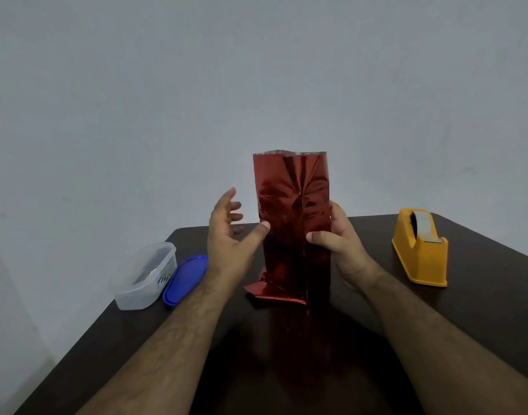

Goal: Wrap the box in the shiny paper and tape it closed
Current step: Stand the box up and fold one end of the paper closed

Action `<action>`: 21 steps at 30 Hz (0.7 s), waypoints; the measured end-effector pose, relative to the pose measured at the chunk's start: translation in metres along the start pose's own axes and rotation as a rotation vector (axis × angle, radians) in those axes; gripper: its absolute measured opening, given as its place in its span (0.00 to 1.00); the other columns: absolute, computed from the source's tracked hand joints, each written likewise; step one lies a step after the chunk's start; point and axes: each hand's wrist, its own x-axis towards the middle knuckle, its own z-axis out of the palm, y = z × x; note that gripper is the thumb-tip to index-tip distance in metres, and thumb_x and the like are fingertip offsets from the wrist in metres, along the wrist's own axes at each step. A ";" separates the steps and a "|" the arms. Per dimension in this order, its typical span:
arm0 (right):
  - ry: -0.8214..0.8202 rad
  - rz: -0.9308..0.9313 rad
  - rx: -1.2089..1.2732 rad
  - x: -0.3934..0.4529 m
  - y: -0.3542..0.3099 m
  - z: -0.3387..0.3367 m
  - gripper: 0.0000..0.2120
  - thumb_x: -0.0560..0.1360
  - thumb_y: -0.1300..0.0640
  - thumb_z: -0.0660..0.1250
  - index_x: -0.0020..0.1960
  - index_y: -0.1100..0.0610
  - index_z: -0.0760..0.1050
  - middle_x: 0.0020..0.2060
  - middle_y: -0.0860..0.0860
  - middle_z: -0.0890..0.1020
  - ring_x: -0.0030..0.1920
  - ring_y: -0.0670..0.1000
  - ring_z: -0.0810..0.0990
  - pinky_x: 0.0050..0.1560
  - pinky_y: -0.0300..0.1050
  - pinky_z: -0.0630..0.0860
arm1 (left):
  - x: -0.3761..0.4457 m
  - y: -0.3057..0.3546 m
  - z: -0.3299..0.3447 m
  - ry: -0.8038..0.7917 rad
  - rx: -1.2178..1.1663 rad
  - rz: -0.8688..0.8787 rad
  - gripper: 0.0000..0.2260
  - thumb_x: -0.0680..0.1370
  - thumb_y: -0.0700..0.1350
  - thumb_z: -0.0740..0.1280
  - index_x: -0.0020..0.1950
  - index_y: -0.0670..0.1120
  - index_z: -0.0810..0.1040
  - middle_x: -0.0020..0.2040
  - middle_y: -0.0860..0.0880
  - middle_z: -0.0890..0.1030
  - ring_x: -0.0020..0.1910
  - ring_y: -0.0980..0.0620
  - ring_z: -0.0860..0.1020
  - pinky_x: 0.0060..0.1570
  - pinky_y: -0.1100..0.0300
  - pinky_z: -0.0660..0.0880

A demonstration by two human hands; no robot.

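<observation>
— So, from the head camera, how far has the wrapping got?

— Most of the way round, I'd judge. The box [292, 223] stands on end on the dark table [481, 295], between the two hands, and the shiny red paper [286, 181] covers every side that shows. None of the box itself can be seen.

— And the ends?

— The top end of the paper stands up as an open sleeve, not folded down. At the bottom a crumpled flap sticks out toward the left along the table. Both ends look unfinished.

— Who's holding it?

— The right hand [337, 238] grips the right edge, thumb on the near face and fingers curled behind. The left hand [229, 232] is spread and relaxed, fingers straight, only the thumb tip touching the left edge.

— Any tape on it?

— I can't make any out on the paper. The yellow tape dispenser [419, 250] sits well apart on the right, untouched.

— Anything else around?

— A clear tub [146, 277] and its blue lid [184, 280] on the left. Folding both ends and taping seem left.
</observation>
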 end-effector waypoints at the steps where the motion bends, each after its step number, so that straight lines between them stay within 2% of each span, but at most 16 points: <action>1: -0.001 0.005 0.015 0.001 0.001 0.001 0.32 0.68 0.63 0.71 0.72 0.58 0.72 0.61 0.60 0.84 0.60 0.57 0.83 0.62 0.55 0.80 | 0.004 -0.001 -0.002 -0.037 -0.040 -0.114 0.44 0.71 0.49 0.82 0.82 0.59 0.64 0.72 0.53 0.75 0.69 0.55 0.76 0.68 0.52 0.77; 3: -0.002 0.012 0.039 0.004 0.002 0.003 0.30 0.68 0.61 0.71 0.70 0.61 0.75 0.63 0.66 0.82 0.61 0.61 0.82 0.68 0.64 0.76 | 0.011 -0.008 -0.006 -0.215 -0.166 -0.330 0.51 0.66 0.52 0.84 0.84 0.57 0.61 0.74 0.49 0.77 0.73 0.50 0.77 0.76 0.44 0.71; 4: -0.002 0.018 0.049 0.005 0.002 0.005 0.29 0.68 0.60 0.70 0.70 0.62 0.75 0.63 0.68 0.81 0.61 0.63 0.82 0.69 0.65 0.75 | 0.011 -0.012 -0.007 -0.325 -0.212 -0.384 0.50 0.66 0.50 0.84 0.83 0.54 0.62 0.72 0.46 0.80 0.72 0.46 0.78 0.77 0.43 0.70; 6: -0.017 0.023 0.087 0.007 0.004 0.005 0.27 0.70 0.61 0.66 0.69 0.63 0.75 0.63 0.68 0.81 0.62 0.64 0.81 0.67 0.64 0.76 | 0.005 -0.015 -0.004 -0.478 -0.235 -0.383 0.41 0.70 0.42 0.82 0.80 0.48 0.68 0.69 0.43 0.83 0.70 0.43 0.80 0.74 0.45 0.73; 7: -0.025 0.027 0.115 0.006 0.004 0.005 0.26 0.70 0.62 0.64 0.68 0.62 0.76 0.62 0.66 0.82 0.62 0.63 0.82 0.65 0.61 0.78 | 0.002 -0.015 -0.002 -0.500 -0.227 -0.382 0.37 0.71 0.40 0.81 0.77 0.46 0.71 0.68 0.44 0.83 0.70 0.43 0.81 0.71 0.48 0.76; 10: -0.078 0.060 0.228 0.003 0.005 0.007 0.26 0.73 0.59 0.60 0.70 0.61 0.76 0.61 0.60 0.84 0.63 0.60 0.82 0.63 0.55 0.79 | -0.003 -0.019 0.002 -0.478 -0.270 -0.406 0.33 0.69 0.40 0.81 0.73 0.44 0.75 0.65 0.44 0.85 0.65 0.44 0.84 0.59 0.56 0.81; 12: -0.051 0.083 0.181 0.005 0.006 0.006 0.26 0.73 0.57 0.60 0.70 0.58 0.76 0.61 0.56 0.84 0.62 0.56 0.83 0.61 0.54 0.79 | -0.004 -0.023 0.003 -0.422 -0.310 -0.414 0.37 0.67 0.41 0.83 0.73 0.46 0.74 0.64 0.45 0.86 0.63 0.45 0.85 0.56 0.55 0.82; 13: -0.009 0.084 0.113 0.007 0.007 0.006 0.26 0.73 0.57 0.60 0.70 0.56 0.76 0.61 0.53 0.85 0.61 0.53 0.84 0.60 0.55 0.79 | -0.002 -0.024 0.002 -0.388 -0.315 -0.417 0.39 0.65 0.42 0.85 0.73 0.49 0.74 0.63 0.45 0.86 0.61 0.45 0.86 0.55 0.54 0.83; 15: 0.156 0.070 -0.043 0.014 0.008 0.004 0.25 0.73 0.54 0.63 0.70 0.52 0.76 0.63 0.50 0.84 0.64 0.53 0.83 0.65 0.58 0.78 | -0.003 -0.024 0.004 -0.314 -0.272 -0.401 0.40 0.63 0.44 0.88 0.70 0.54 0.73 0.61 0.49 0.86 0.59 0.49 0.87 0.53 0.54 0.84; 16: 0.243 0.035 -0.102 0.019 0.006 0.004 0.25 0.73 0.52 0.65 0.70 0.51 0.76 0.65 0.49 0.82 0.66 0.53 0.81 0.67 0.57 0.76 | -0.003 -0.024 0.004 -0.281 -0.237 -0.385 0.40 0.62 0.46 0.89 0.69 0.56 0.73 0.60 0.51 0.86 0.58 0.51 0.87 0.53 0.54 0.84; 18: 0.330 -0.106 -0.191 0.029 -0.012 0.007 0.25 0.76 0.48 0.66 0.72 0.50 0.75 0.68 0.45 0.79 0.68 0.46 0.78 0.69 0.49 0.75 | -0.001 -0.026 0.006 -0.230 -0.175 -0.363 0.40 0.61 0.51 0.89 0.68 0.59 0.73 0.60 0.55 0.86 0.59 0.53 0.86 0.58 0.50 0.84; 20: 0.299 -0.299 -0.289 0.043 -0.041 0.015 0.23 0.78 0.45 0.66 0.71 0.49 0.76 0.69 0.43 0.78 0.68 0.41 0.76 0.68 0.41 0.74 | -0.001 -0.028 0.008 -0.193 -0.134 -0.345 0.40 0.61 0.55 0.88 0.68 0.60 0.73 0.60 0.56 0.86 0.59 0.55 0.86 0.61 0.47 0.83; 21: 0.251 -0.376 -0.349 0.052 -0.057 0.021 0.20 0.79 0.44 0.67 0.69 0.48 0.78 0.68 0.42 0.78 0.68 0.40 0.76 0.68 0.40 0.73 | 0.001 -0.029 0.008 -0.178 -0.128 -0.339 0.40 0.61 0.56 0.88 0.68 0.60 0.73 0.60 0.56 0.86 0.59 0.55 0.86 0.62 0.46 0.82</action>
